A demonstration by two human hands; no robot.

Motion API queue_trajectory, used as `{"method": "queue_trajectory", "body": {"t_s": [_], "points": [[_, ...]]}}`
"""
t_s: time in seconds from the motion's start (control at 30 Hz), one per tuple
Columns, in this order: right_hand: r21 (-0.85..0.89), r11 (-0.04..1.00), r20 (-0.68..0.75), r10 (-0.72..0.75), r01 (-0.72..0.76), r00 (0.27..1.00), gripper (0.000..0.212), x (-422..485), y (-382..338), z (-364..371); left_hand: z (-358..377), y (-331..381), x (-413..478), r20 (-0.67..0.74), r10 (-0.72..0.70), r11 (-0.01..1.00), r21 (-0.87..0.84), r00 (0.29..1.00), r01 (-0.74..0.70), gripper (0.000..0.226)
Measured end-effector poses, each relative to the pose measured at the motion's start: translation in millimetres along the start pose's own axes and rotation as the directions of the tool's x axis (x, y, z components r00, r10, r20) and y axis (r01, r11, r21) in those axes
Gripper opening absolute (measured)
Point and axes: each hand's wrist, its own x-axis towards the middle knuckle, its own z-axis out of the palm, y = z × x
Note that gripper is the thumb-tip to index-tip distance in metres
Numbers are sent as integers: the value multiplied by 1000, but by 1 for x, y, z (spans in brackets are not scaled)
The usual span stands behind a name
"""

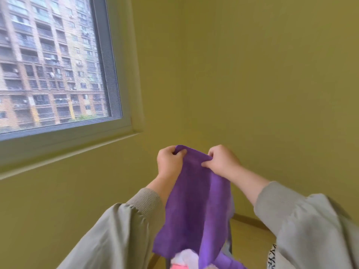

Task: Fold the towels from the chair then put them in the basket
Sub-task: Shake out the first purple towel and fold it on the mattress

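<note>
The room has plain yellow-green walls (252,74) meeting in a corner, with a grey-framed window (54,65) at the upper left that looks out on a tall apartment block. A strip of light wooden floor (250,239) shows at the lower right, with a skirting board along the wall's foot.

In the head view, a purple towel (196,206) is held up in the air in front of the corner, hanging lengthwise from its top edge. The left hand (170,162) grips the top left corner, fingers curled over the edge and thumb pressed against the cloth. The right hand (221,160) pinches the top right corner between thumb and curled fingers. The two hands are near each other, so the top edge runs short and slightly bunched between them, and the towel falls in long soft folds. Both forearms come up from below in loose grey sleeves (116,230) with ribbed cuffs. Under the towel's lower end, at the bottom edge, a blurred bit of white and pink cloth (184,259) shows.
</note>
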Motion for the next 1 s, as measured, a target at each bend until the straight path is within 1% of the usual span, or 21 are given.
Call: {"method": "queue_trajectory", "body": {"t_s": [0.07,0.13,0.2,0.23,0.3,0.43,0.57,0.63,0.77,0.87,1.0], "points": [[-26,1000,35,14,-13,999,19,2,-2,3,1,1,4,-88,-4,999,38,996,7,37],[-56,998,49,37,-34,998,13,-4,-2,7,1,3,-2,-149,-12,1000,18,989,15,45],[-85,995,38,59,-55,998,5,-14,0,13,-2,6,-18,-196,20,999,31,980,-14,45],[-89,994,21,73,-71,997,11,-22,0,14,-5,9,-28,-215,47,999,34,975,-40,44],[-78,994,-27,80,-82,996,12,-43,1,11,-12,17,-51,-244,69,998,13,967,-68,41],[-27,995,-115,90,-94,989,12,-90,-2,-7,-20,41,-99,-296,6,990,-136,955,-48,43],[-78,991,-151,95,-108,984,18,-135,-6,-36,-38,62,-134,-323,-8,985,-168,946,-49,42],[-76,991,-184,99,-115,978,18,-156,-10,-52,-45,74,-146,-314,-22,982,-186,949,-39,40],[-37,992,-247,110,-123,963,17,-188,-24,-70,-44,96,-175,-251,-95,944,-330,963,7,39],[-36,994,-306,89,-105,948,23,-204,-24,-76,-37,102,-190,-195,-104,930,-366,975,26,37],[-76,992,-382,63,-99,922,20,-212,-5,-79,-14,100,-196,-102,-103,912,-408,990,53,32]]}}
